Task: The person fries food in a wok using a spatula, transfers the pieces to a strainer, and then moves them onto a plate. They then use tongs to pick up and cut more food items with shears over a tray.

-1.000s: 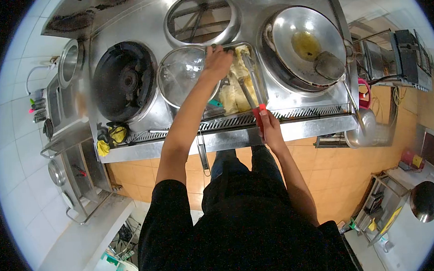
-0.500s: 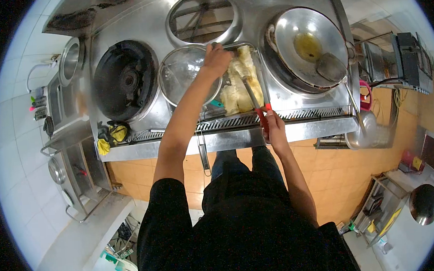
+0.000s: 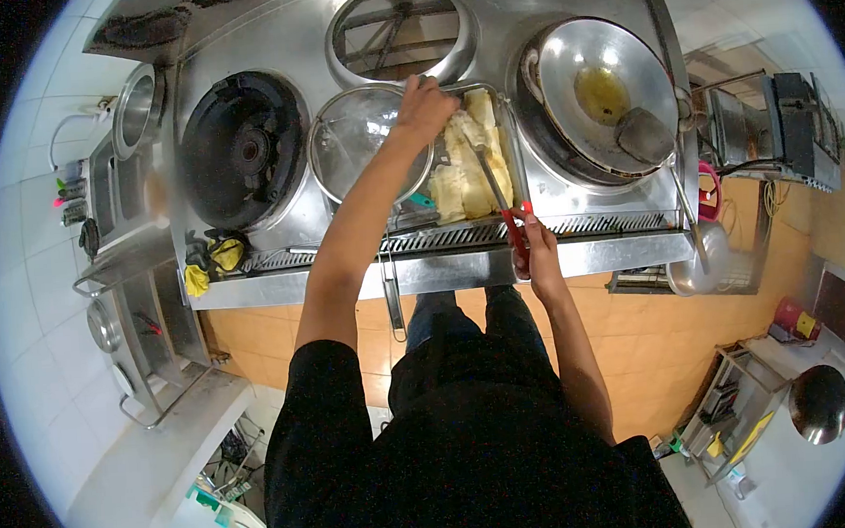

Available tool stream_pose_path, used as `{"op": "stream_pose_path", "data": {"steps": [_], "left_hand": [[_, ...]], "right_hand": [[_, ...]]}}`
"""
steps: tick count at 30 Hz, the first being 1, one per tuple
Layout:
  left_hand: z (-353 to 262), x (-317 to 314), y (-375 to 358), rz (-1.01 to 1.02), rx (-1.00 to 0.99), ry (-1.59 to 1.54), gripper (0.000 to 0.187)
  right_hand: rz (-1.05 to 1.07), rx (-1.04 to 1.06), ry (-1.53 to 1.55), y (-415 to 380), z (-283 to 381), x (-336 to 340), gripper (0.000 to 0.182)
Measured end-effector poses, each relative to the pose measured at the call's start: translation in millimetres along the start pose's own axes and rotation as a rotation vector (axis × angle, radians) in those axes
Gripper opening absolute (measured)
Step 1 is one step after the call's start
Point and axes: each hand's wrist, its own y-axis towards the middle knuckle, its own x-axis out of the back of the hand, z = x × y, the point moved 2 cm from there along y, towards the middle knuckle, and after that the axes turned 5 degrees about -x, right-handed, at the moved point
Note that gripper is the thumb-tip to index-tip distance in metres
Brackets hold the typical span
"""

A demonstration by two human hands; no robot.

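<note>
A rectangular metal tray point(image 3: 515, 152) holds long, pale yellow-white food pieces point(image 3: 476, 188) whose exact kind I cannot make out. My left hand point(image 3: 425, 111) reaches to the tray's far left corner, fingers closed at the end of one piece; the grip is partly hidden. Near the counter's front edge, my right hand point(image 3: 538, 255) is closed around the red handles of what look like scissors point(image 3: 495, 188). Their long metal blades point away from me, over the food. A round mesh strainer point(image 3: 337, 138) lies just left of the tray, beneath my left forearm.
At right, a wok point(image 3: 566, 71) with yellow oil and a ladle point(image 3: 647, 134) sits on a burner. A blackened burner point(image 3: 251, 153) is at left, with a yellow-and-black cloth point(image 3: 224, 255) in front. A metal ring opening point(image 3: 397, 33) lies behind the tray.
My left hand has shifted slightly right and toward me at the food's far end. The scissors' blades have moved slightly further away from me, still over the food.
</note>
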Motion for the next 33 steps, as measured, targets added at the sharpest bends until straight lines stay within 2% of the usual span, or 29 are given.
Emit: {"op": "stream_pose_path", "data": {"steps": [5,18,21,26,29,33], "left_hand": [[5,-5,1,-0.076,-0.030,0.091,0.018],[-2,1,1,-0.019,0.036,0.116,0.017],[-1,-2,0,-0.116,0.006,0.067,0.018],[-1,-4,-3,0.001,-0.081,0.021,0.021],[-6,7,-7,0.092,-0.065,0.037,0.023],[-8,4,-11,0.058,-0.066,0.005,0.021]], "right_hand": [[0.004,-0.070,0.013,-6,3,0,0.053],[0.057,-0.102,0.076,1,4,-9,0.051],[0.038,-0.126,0.127,5,0,-10,0.050],[-0.002,-0.083,0.129,3,-7,-12,0.049],[-0.043,-0.095,0.078,5,-13,-12,0.049],[-0.043,-0.064,0.013,7,-15,-13,0.047]]}}
